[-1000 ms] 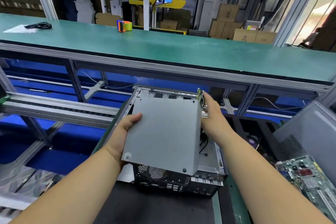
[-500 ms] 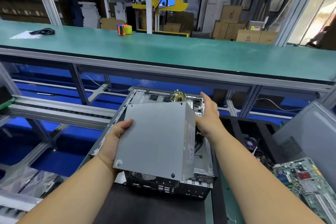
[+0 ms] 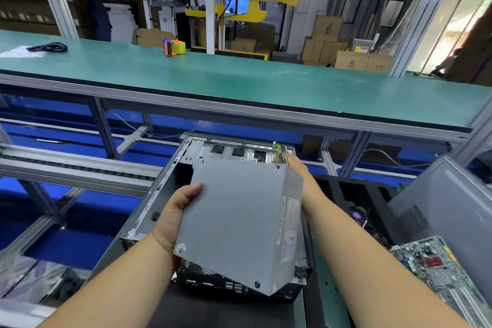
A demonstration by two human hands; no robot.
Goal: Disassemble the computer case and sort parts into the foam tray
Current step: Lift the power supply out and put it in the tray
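— What's going on at the left edge?

— The left hand (image 3: 175, 217) is gripping the left side of the grey power supply box (image 3: 239, 224), thumb curling onto its top face, the other fingers hidden under it. Left of that hand the open computer case (image 3: 159, 202) is showing its bare side wall, and beyond it there's open room down to the blue floor and the roller rails (image 3: 74, 165).

— And the box itself?

— It's hanging tilted above the case, its near corner dipping past the case's rear port panel, its far edge sitting close to the yellow wires (image 3: 279, 150) inside.

— The right side?

— The right hand (image 3: 303, 181) is pressing against the box's far right edge; I can't tell how its fingers are lying. Further right, a black foam tray (image 3: 346, 189) is sitting just beside the case, then a leaning grey panel (image 3: 447, 208) and a green circuit board (image 3: 436, 266). The green bench (image 3: 239, 82) is running overhead across everything.
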